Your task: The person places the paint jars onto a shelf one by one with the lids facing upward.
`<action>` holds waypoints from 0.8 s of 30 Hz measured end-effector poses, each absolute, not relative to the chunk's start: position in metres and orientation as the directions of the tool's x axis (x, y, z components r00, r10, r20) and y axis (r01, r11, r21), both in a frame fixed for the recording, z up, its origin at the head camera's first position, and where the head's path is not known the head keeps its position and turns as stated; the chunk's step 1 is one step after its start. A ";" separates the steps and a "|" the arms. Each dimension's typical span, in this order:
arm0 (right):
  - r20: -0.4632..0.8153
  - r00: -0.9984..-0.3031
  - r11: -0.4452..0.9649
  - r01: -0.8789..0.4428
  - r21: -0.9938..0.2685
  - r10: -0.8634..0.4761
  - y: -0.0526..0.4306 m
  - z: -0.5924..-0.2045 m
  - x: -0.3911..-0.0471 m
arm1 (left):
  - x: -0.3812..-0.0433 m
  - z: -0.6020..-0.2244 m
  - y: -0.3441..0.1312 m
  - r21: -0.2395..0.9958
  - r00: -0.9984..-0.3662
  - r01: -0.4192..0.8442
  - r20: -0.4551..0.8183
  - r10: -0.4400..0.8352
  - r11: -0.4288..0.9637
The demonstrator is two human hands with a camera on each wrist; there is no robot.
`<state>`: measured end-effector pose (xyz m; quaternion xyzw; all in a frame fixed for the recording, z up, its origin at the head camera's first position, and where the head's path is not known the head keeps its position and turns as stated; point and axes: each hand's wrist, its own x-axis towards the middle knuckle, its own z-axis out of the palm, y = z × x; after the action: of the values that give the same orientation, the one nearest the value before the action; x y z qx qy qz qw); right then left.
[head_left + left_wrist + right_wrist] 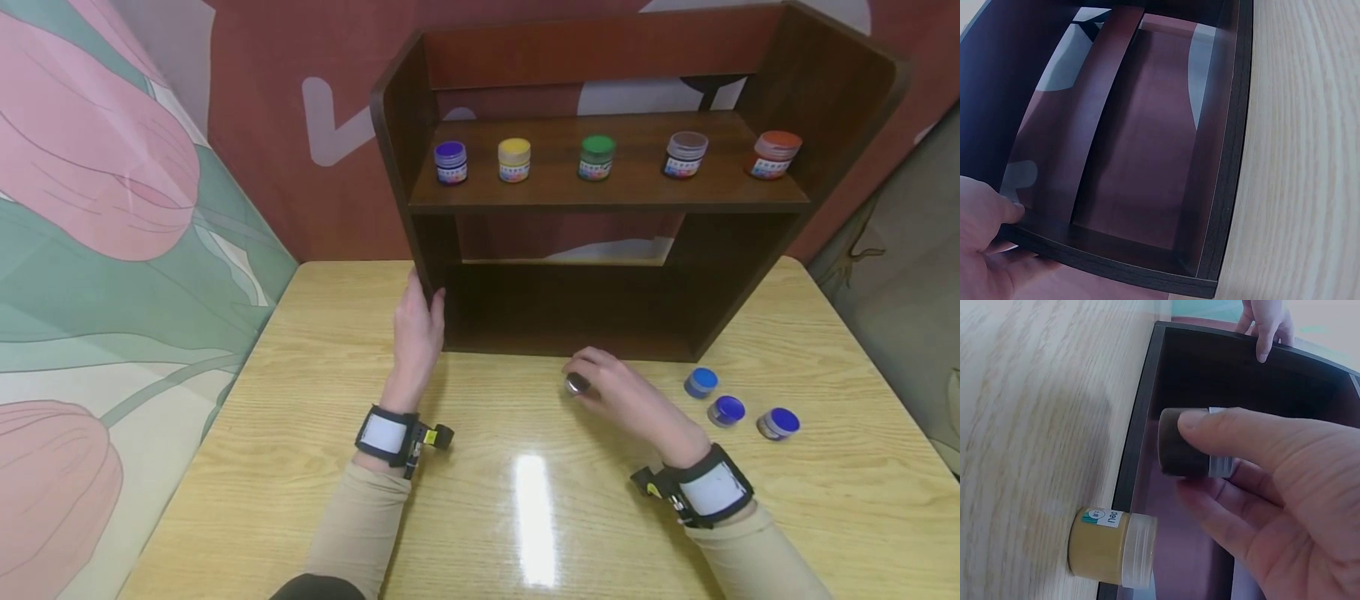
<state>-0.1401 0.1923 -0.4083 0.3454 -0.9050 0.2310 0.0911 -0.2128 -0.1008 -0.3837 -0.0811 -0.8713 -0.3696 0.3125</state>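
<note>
My left hand grips the left side panel of a dark brown two-tier shelf, thumb on the inner face and fingers outside. My right hand is in front of the shelf's lower tier. Between thumb and fingers it pinches a small paint jar with dark contents, tilted on its side in the right wrist view. Close below that hand in the same view, a gold-yellow paint jar with a clear lid stands on the table by the shelf's front edge; I cannot make it out in the head view.
Along the upper tier stand purple, yellow, green, dark clear-lidded and red jars. Three blue-to-violet jars are on the wooden table at the right. Printed cloth hangs behind.
</note>
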 end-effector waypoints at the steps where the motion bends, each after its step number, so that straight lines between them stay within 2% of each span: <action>1: 0.324 -0.743 0.655 -0.669 -0.352 -0.585 0.192 -0.408 -0.140 | -0.213 -0.384 -0.101 0.593 -0.791 0.373 0.605 -0.089 0.713; 18: 0.272 -0.742 0.637 -0.667 -0.386 -0.613 0.190 -0.410 -0.137 | -0.213 -0.384 -0.101 0.599 -0.794 0.369 0.601 -0.094 0.711; 24: 0.257 -0.743 0.652 -0.667 -0.360 -0.618 0.189 -0.414 -0.137 | -0.213 -0.384 -0.101 0.601 -0.792 0.378 0.604 -0.091 0.704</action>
<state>-0.1366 0.1886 -0.4141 0.3541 -0.9072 0.2202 0.0557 -0.2128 -0.1010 -0.3838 -0.0826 -0.8688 -0.3756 0.3119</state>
